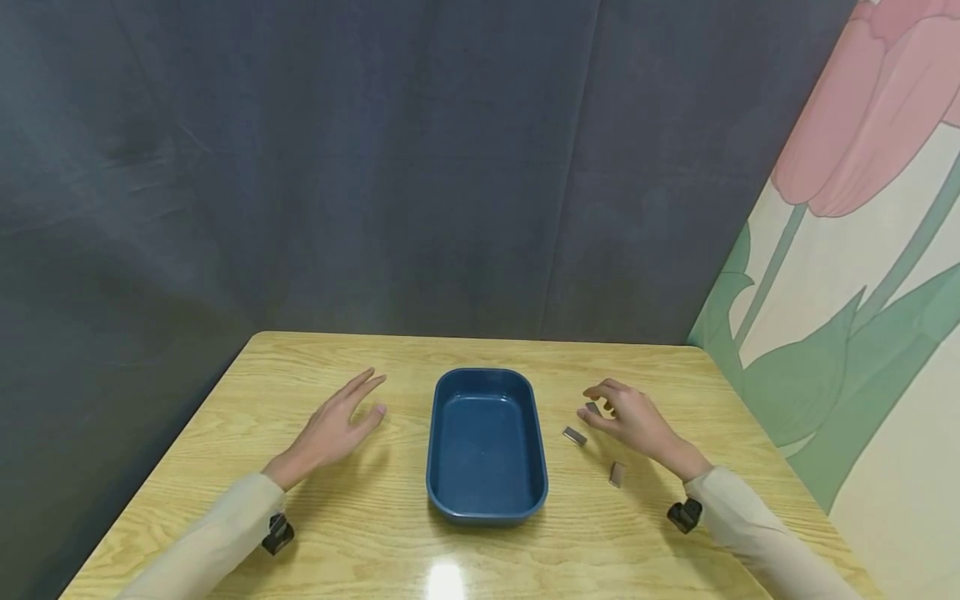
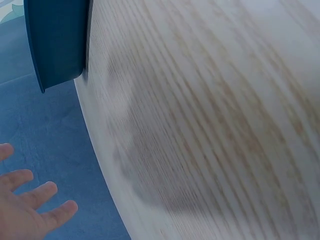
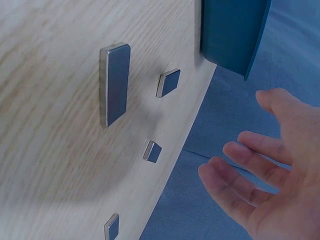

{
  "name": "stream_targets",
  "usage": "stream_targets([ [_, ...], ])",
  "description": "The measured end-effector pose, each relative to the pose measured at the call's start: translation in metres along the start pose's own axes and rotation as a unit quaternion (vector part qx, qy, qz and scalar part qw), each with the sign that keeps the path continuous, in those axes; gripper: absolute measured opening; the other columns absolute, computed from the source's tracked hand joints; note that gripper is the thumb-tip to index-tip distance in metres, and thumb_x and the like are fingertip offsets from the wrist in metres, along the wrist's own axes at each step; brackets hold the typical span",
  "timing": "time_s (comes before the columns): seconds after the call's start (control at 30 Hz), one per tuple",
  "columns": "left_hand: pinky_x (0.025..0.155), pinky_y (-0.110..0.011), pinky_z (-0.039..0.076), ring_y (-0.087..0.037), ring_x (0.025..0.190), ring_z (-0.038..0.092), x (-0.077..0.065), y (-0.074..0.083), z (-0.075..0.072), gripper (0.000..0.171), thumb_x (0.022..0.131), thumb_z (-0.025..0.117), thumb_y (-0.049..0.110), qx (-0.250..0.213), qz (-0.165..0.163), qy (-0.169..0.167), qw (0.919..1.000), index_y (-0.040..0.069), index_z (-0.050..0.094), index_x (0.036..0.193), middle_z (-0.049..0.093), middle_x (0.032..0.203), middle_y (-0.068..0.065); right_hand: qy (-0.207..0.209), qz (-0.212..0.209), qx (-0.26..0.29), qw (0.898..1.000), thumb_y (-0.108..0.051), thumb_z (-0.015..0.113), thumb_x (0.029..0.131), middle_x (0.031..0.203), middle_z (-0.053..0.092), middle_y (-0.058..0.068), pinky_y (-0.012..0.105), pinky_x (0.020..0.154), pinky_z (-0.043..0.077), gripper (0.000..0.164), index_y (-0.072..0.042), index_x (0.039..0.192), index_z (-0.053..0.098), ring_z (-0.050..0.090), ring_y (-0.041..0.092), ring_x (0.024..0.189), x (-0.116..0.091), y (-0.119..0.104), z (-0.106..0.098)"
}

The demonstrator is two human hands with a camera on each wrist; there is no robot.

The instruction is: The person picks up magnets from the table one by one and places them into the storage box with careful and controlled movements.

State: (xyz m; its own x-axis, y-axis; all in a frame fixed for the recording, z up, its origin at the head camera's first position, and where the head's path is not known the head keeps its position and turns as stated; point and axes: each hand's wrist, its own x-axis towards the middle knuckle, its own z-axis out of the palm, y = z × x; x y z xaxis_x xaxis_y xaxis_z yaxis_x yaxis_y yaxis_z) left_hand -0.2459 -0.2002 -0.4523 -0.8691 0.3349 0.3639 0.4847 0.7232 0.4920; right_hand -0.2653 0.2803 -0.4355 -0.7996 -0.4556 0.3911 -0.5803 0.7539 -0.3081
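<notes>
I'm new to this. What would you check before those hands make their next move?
1. Left hand free: ok, holding nothing.
2. Right hand free: ok, holding nothing.
3. Blue tray upright on the table: ok.
4. Small blocks near the right hand: ok, four show in the right wrist view.
5. Small blocks unobstructed in the head view: not ok, the right hand partly covers them.
6. Small blocks' weight: cannot tell.

Indoor, curtained-off corner, maybe a studio set-up: dark blue cloth backdrop (image 1: 420, 167) behind wood-grain worktop (image 1: 360, 542), tulip mural (image 1: 862, 125) at right. Exact room type unclear.
</notes>
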Motion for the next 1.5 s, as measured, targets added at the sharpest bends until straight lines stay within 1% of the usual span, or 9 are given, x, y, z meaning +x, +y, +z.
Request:
stream_targets([
  [0.13,0.098,-0.068,0.038,-0.045,0.135,0.039,0.0,0.002,0.002,0.059,0.103,0.051,0.042,0.001,-0.003,-0.004,1.0,0.01,0.042,0.152,0.03,0.158,-0.015,-0.004,0.001,0.0,1.0,-0.024,0.071,0.093,0.098,0.066,0.009,0.032,0.065,0.054,0.03,0.0,0.111,0.07,0.065,0.026,0.078,0.001,0.0,0.0],
  [0.3,0.099,-0.068,0.037,-0.045,0.136,0.038,-0.001,0.005,0.004,0.058,0.103,0.052,0.039,0.0,-0.001,-0.005,1.0,0.01,0.041,0.152,0.029,0.159,-0.014,-0.007,0.0,0.001,1.0,-0.022,0.072,0.093,0.099,0.066,0.01,0.032,0.065,0.055,0.029,0.0,0.11,0.071,0.066,0.026,0.078,0.001,-0.001,0.001],
  [0.57,0.1,-0.068,0.036,-0.044,0.137,0.036,-0.002,0.009,0.008,0.059,0.103,0.051,0.041,0.006,0.008,-0.009,0.9999,0.012,0.04,0.153,0.029,0.159,-0.014,-0.018,-0.008,0.013,1.0,-0.018,0.073,0.092,0.098,0.066,0.009,0.04,0.064,0.057,0.025,0.0,0.108,0.071,0.066,0.026,0.077,0.001,-0.003,0.004],
  [0.73,0.102,-0.066,0.036,-0.043,0.137,0.037,-0.003,0.011,0.011,0.06,0.103,0.052,0.04,0.012,0.021,-0.005,0.9997,0.009,0.039,0.153,0.029,0.159,-0.014,-0.019,-0.019,0.014,1.0,-0.016,0.075,0.09,0.094,0.066,0.012,0.032,0.062,0.056,0.021,-0.001,0.103,0.072,0.066,0.023,0.074,0.001,-0.005,0.005],
  [0.83,0.103,-0.065,0.035,-0.043,0.137,0.037,-0.003,0.013,0.012,0.061,0.103,0.051,0.039,0.013,0.026,-0.004,0.9996,0.007,0.038,0.153,0.028,0.16,-0.012,-0.02,-0.026,0.017,0.999,-0.014,0.076,0.089,0.09,0.066,0.011,0.028,0.061,0.054,0.018,0.0,0.1,0.072,0.065,0.02,0.071,0.001,-0.006,0.005],
  [0.97,0.105,-0.065,0.033,-0.041,0.139,0.036,-0.003,0.015,0.013,0.062,0.103,0.051,0.041,0.011,0.023,-0.014,0.9996,0.009,0.037,0.154,0.027,0.161,-0.009,-0.034,-0.021,0.017,0.999,-0.015,0.076,0.088,0.089,0.067,0.009,0.028,0.061,0.053,0.02,0.001,0.099,0.072,0.064,0.019,0.072,0.001,-0.006,0.006],
  [1.13,0.107,-0.064,0.031,-0.041,0.139,0.035,-0.002,0.016,0.014,0.063,0.103,0.05,0.043,0.017,0.024,-0.023,0.9993,0.01,0.036,0.154,0.025,0.161,-0.009,-0.052,-0.018,0.005,0.998,-0.014,0.077,0.087,0.09,0.068,0.011,0.03,0.062,0.054,0.021,0.003,0.099,0.072,0.065,0.022,0.075,0.001,-0.005,0.008],
  [1.3,0.106,-0.065,0.032,-0.041,0.139,0.036,-0.002,0.016,0.015,0.063,0.103,0.05,0.042,0.016,0.029,-0.024,0.9992,0.01,0.035,0.155,0.025,0.161,-0.009,-0.06,-0.019,-0.005,0.998,-0.013,0.078,0.086,0.088,0.067,0.01,0.031,0.061,0.054,0.021,0.003,0.097,0.072,0.064,0.025,0.074,0.001,-0.005,0.01],
  [1.5,0.104,-0.065,0.034,-0.041,0.138,0.037,-0.002,0.016,0.017,0.062,0.103,0.051,0.042,0.016,0.034,-0.022,0.9991,0.012,0.037,0.154,0.026,0.161,-0.009,-0.068,-0.011,0.011,0.998,-0.013,0.079,0.085,0.086,0.067,0.009,0.029,0.06,0.053,0.021,0.003,0.097,0.072,0.064,0.022,0.071,0.002,-0.005,0.012],
])
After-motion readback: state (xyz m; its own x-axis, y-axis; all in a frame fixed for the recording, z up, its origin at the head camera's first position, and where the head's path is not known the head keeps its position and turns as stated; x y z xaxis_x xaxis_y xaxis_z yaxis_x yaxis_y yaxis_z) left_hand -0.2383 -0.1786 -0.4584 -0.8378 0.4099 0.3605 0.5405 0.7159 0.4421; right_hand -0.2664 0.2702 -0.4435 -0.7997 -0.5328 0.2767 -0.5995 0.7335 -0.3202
